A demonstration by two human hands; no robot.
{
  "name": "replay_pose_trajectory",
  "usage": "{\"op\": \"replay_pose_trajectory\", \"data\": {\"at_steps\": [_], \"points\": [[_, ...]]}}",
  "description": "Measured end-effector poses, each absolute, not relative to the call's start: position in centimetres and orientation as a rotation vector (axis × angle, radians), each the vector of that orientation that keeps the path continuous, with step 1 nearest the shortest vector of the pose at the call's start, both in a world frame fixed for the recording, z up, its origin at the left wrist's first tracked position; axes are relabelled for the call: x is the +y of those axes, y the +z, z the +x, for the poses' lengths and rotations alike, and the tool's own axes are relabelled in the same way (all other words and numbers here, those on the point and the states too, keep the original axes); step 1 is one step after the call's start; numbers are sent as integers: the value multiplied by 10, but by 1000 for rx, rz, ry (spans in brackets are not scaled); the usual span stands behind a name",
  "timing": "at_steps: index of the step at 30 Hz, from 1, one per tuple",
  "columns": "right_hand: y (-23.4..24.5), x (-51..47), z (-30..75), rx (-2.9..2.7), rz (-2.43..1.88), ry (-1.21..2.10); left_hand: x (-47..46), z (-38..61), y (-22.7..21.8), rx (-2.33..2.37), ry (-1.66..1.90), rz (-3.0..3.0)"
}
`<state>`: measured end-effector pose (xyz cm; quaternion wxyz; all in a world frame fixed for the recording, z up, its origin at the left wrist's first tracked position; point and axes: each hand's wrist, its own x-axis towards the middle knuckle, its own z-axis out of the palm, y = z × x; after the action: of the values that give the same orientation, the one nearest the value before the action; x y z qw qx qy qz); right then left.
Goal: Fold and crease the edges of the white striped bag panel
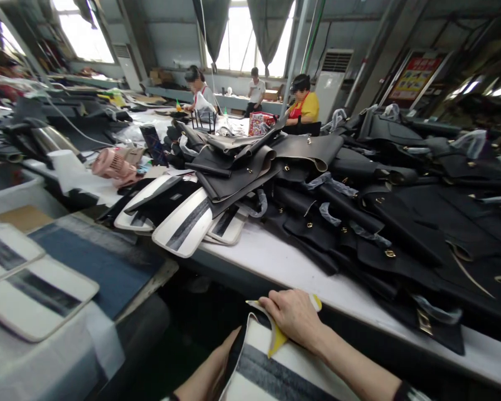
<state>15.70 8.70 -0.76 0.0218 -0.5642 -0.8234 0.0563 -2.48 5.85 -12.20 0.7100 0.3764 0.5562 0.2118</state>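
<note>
At the bottom centre is a white bag panel (304, 365) with a dark stripe across it and a black side, held off the table. My left hand (227, 350) grips it from its left side, with the fingers hidden behind the black side. Over the panel's top edge, my right hand (294, 314) is closed around a yellow scraper (278, 340). The scraper's broad, pointed blade lies against the white face near the upper edge. A rounded yellow-and-white end (316, 302) sticks out past my knuckles.
Black bag pieces (409, 223) with gold fittings are heaped along the white table (267, 259). Striped white panels (183, 223) overhang its edge. More striped panels (42, 295) lie at left by a blue board (104, 256). A pink motor (113, 166) stands behind. Several people sit farther back.
</note>
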Motion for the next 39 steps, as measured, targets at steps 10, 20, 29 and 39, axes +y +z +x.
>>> {"op": "replay_pose_trajectory", "data": {"at_steps": [10, 20, 29, 39], "points": [[-14, 126, 129, -2783, -1269, 258, 62, -27, -160, 1449, 604, 692], [-9, 141, 117, -2877, -1033, 223, 28, -56, -58, 1360, 1035, 900], [-10, 143, 118, -2924, -855, 233, 22, -46, -36, 1512, 845, 1099], [-12, 143, 124, -2923, -745, 258, 17, -44, -33, 1477, 882, 1182]]}}
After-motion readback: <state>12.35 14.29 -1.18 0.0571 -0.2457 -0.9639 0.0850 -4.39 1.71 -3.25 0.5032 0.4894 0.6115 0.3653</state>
